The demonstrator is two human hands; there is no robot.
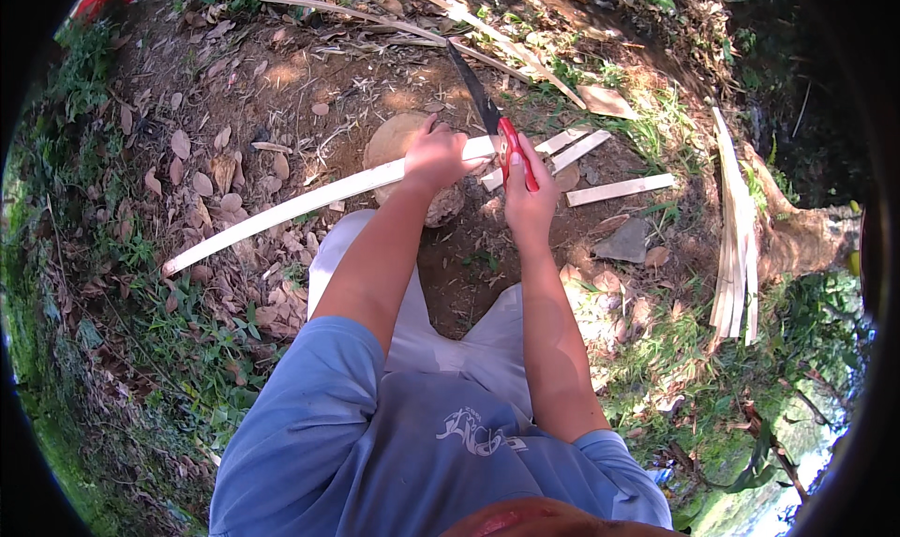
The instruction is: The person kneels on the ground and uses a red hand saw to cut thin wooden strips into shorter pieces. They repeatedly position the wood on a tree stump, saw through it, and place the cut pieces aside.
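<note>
My left hand (436, 157) is closed around a long pale wooden strip (300, 205), pressing it down over a round wood stump (389, 140). The strip's long end reaches out to the left, over leaf litter. In my right hand (530, 195) is the red handle of a hand saw (476, 89). Its dark blade points away from me and slightly left, close to the strip's right end beside my left hand. Whether the teeth touch the wood cannot be made out.
Several short cut strips (621, 189) lie right of the stump, near a grey stone (622, 241). Long strips (487, 37) lie on the ground ahead. A bundle of pale strips (736, 246) rests at the right by a tree trunk (814, 242).
</note>
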